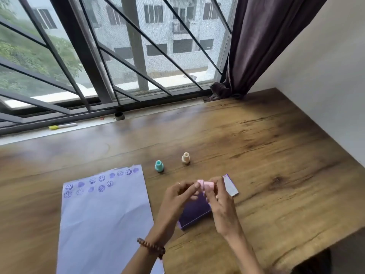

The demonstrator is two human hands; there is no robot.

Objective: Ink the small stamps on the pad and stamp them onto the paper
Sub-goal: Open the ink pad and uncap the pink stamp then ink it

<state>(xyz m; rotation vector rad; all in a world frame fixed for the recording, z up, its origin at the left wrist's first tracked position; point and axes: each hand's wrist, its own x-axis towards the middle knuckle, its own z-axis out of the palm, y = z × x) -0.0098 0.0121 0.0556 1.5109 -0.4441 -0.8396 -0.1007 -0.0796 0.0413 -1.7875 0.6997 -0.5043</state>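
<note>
Head view takes in the wooden table [256, 139] by the window, and on it the white paper [102, 218], whose far end already carries two loose rows of purple smileys and blots while the rest is blank. To its right lies the open purple ink pad [194, 213], with its lid [230, 184] just beyond. Farther back a teal stamp [159, 166] and a cream stamp [185, 158] stand upright, well apart from each other and from me. I hold the pink stamp [206, 185] above the pad: my right hand [221, 204] wraps its body, and my left hand [177, 196] pinches its other end with thumb and fingertips. Whether I am pulling off a cap or just turning it, I cannot tell; the stamp is blurred. To do this step well, I judge I should find the printing face first, shift the stamp to one hand, press it flat onto the pad, then set it straight down on blank paper below the printed rows without rocking.
</note>
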